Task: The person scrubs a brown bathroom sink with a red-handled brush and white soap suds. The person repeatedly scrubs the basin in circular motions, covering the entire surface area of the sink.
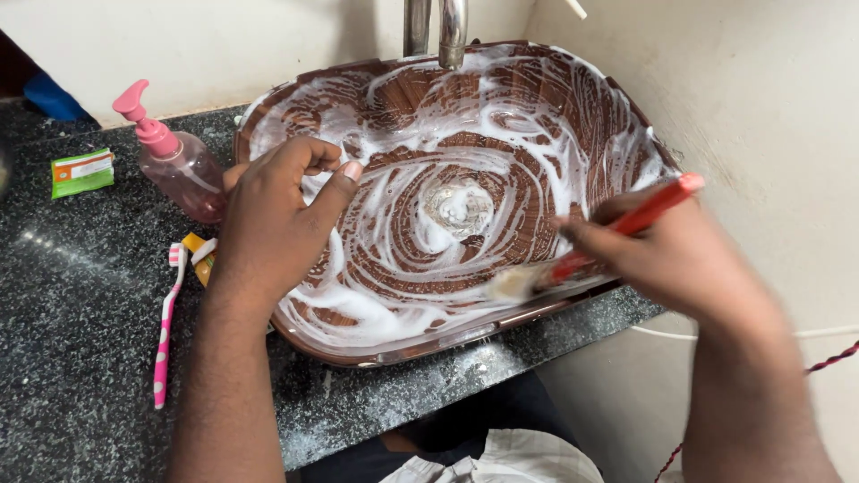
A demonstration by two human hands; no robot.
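Right hand (667, 255) grips blurred brush (591, 255) — seemingly scrubbing basin (537, 107).

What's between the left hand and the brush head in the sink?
Head view: only the soapy brown basin between left hand and brush head; nothing else there.
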